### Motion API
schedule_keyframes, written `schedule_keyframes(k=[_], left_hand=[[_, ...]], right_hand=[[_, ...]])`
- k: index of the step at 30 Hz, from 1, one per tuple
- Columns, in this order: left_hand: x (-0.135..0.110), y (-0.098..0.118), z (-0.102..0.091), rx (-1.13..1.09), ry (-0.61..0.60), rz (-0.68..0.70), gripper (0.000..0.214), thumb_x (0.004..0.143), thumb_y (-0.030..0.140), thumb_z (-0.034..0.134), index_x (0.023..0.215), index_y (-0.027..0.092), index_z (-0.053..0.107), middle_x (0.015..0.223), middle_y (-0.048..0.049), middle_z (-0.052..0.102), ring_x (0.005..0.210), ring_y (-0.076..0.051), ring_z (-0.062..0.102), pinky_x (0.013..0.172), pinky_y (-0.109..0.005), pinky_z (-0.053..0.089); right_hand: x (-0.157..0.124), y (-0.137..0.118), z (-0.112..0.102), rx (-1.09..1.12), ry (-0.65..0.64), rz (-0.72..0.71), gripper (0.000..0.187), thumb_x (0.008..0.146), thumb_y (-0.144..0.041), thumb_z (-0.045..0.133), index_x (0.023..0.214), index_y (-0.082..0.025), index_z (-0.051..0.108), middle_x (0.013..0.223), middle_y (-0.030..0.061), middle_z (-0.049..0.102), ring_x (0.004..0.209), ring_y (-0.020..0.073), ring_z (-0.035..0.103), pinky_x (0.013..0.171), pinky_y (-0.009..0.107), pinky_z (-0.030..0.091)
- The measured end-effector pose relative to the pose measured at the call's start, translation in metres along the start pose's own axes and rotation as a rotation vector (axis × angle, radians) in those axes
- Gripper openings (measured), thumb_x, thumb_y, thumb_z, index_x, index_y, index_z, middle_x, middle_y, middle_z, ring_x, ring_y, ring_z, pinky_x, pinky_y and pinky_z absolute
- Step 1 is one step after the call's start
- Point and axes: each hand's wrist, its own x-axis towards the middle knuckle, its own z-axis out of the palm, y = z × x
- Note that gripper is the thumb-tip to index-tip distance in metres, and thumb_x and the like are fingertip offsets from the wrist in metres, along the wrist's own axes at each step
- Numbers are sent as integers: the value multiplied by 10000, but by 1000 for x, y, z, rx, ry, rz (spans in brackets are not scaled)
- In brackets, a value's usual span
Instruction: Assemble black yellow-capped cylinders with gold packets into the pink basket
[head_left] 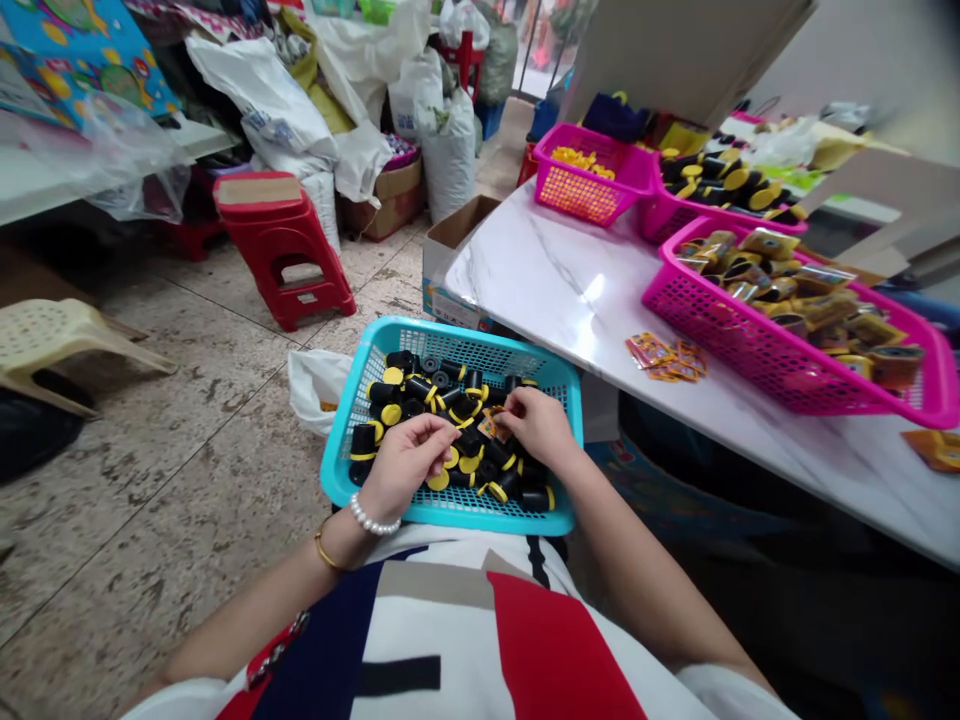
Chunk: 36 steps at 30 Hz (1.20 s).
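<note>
A turquoise plastic basket (450,515) rests at my lap, filled with small black cylinders with yellow rims (517,485) and loose yellow round caps (391,413). Over its left half, my left hand (405,455) is closed in a pinch; whatever its fingertips hold, if anything, is too small to name. My right hand (538,425) is closed at the basket's right side, its fingertips pinching a small orange printed card (491,425). Several similar orange printed cards (666,357) lie in a loose pile on the white marbled table to the right.
On the white marbled table (525,255) stand a pink basket of wrapped packets (795,400), another with black and yellow pieces (712,215), and one with yellow parts (592,205). A red stool (274,240), open carton (450,265) and beige stool (60,335) stand on the floor.
</note>
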Motion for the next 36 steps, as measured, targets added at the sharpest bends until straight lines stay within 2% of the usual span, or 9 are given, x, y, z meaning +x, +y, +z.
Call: schedule_keyframes(k=[5, 8, 12, 15, 18, 22, 25, 30, 36], left_hand=[[1, 3, 3, 3, -18, -16, 262, 761, 377, 688, 804, 130, 610, 567, 38, 545, 454, -41, 435, 426, -146, 328], [3, 2, 5, 4, -30, -21, 265, 736, 372, 704, 786, 130, 606, 567, 43, 535, 442, -41, 424, 422, -154, 327], [5, -2, 4, 38, -32, -12, 268, 734, 381, 698, 780, 132, 611, 576, 38, 540, 437, -47, 432, 418, -163, 326], [5, -3, 4, 72, -24, -6, 269, 745, 390, 684, 782, 132, 614, 577, 33, 541, 444, -55, 444, 425, -169, 339], [3, 1, 6, 97, -2, 27, 259, 742, 379, 688, 787, 132, 623, 604, 24, 557, 463, -61, 459, 441, -176, 366], [-5, 7, 11, 141, 50, 127, 224, 770, 361, 666, 805, 140, 645, 641, 9, 585, 508, -78, 485, 466, -185, 392], [-11, 10, 11, 191, 125, 225, 205, 797, 355, 640, 797, 151, 664, 621, 11, 575, 518, -83, 473, 469, -187, 374], [-16, 13, 8, 278, 201, 343, 201, 814, 343, 623, 781, 165, 711, 692, -15, 607, 578, -104, 498, 530, -212, 394], [-13, 11, 7, 203, 161, 286, 166, 742, 323, 704, 770, 164, 740, 771, -43, 671, 656, -127, 563, 583, -217, 441]], right_hand=[[-6, 6, -10, 220, 4, 69, 180, 685, -341, 700, 670, -200, 588, 616, -29, 624, 562, 132, 542, 537, 233, 356], [-7, 7, -12, 220, -2, 107, 162, 705, -358, 685, 671, -201, 663, 598, -18, 647, 559, 142, 561, 527, 240, 362], [-6, 7, -11, 117, -11, -17, 164, 788, -315, 613, 765, -233, 754, 770, 26, 703, 696, 173, 622, 619, 269, 424], [-10, -1, -16, 82, 92, -72, 219, 813, -282, 579, 920, -237, 764, 888, 63, 677, 786, 191, 616, 693, 302, 452], [-20, -18, -27, 289, 200, 15, 290, 810, -308, 597, 1056, -219, 721, 826, 46, 668, 711, 170, 590, 665, 297, 460], [-37, -48, -35, 765, 38, 168, 224, 740, -375, 687, 829, -170, 712, 630, -2, 641, 489, 108, 485, 465, 226, 385], [-45, -60, -33, 904, -42, 188, 231, 740, -383, 693, 689, -160, 669, 498, -37, 552, 416, 79, 412, 412, 203, 314], [-49, -63, -25, 916, -37, 173, 220, 754, -373, 685, 673, -170, 666, 473, -43, 535, 413, 85, 424, 417, 206, 331], [-55, -69, -11, 794, 39, 51, 164, 761, -339, 692, 697, -188, 685, 609, -1, 635, 521, 115, 515, 489, 225, 406]])
